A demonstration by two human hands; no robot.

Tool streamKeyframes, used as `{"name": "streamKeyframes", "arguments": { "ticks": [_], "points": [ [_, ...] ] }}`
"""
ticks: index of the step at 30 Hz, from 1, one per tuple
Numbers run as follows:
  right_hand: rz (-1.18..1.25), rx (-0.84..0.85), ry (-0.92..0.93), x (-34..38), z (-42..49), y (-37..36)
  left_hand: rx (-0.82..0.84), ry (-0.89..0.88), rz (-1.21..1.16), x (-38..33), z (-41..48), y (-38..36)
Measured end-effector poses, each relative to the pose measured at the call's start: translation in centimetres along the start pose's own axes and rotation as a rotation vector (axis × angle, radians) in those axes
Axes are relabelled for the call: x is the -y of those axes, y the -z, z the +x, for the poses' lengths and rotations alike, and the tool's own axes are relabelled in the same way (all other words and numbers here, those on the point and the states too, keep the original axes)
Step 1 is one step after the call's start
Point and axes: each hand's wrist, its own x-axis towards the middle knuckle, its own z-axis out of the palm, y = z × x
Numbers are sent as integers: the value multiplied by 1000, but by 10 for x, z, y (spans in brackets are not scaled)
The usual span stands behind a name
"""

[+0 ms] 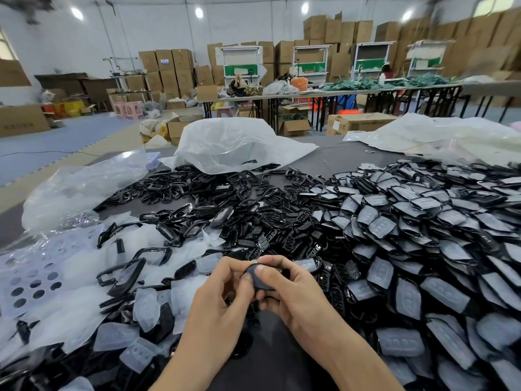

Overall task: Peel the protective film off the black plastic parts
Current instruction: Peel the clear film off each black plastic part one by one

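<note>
Hundreds of black plastic parts [284, 221] spread over a dark grey worktop [338, 162]. Widest, on the right: a heap of film-covered parts [423, 235], each faced with cloudy film, overlapping like scales. Toward the middle and far side: a looser heap of bare black frames [225, 198], glossy. Beyond that, a crumpled clear plastic bag [234, 145], mouth toward the heap; a second clear bag [79, 187] slumped at the left edge. Nearer on the left, a drift of peeled film pieces [70, 320] mixed with a few black frames, beside a clear punched sheet [33, 277] with round holes. At the near edge, centre: left grip [222, 294] and right grip [293, 292] close together above the worktop, both clamped on one held part [260, 280], thumbs and curled fingers pinching its rounded black edge from either side. Raised just clear of the heaps, between the peeled drift and the film-covered heap. Film on it or not: cannot tell.
</note>
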Motion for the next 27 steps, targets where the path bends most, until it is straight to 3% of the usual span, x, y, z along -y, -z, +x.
{"name": "streamKeyframes", "arguments": {
  "ticks": [10, 17, 22, 27],
  "points": [
    [-127, -18, 30, -3, 0, 2, -15, -159, 310, -1, -6, 4],
    [-96, -155, 110, 1, 2, 0, 42, -303, 531, -9, -7, 9],
    [-99, -220, 97, 0, 1, 2, 223, -345, 513, -11, -13, -3],
    [-11, -197, 82, 5, 0, 3, 204, -333, 462, -14, -15, -5]
  ]
}}
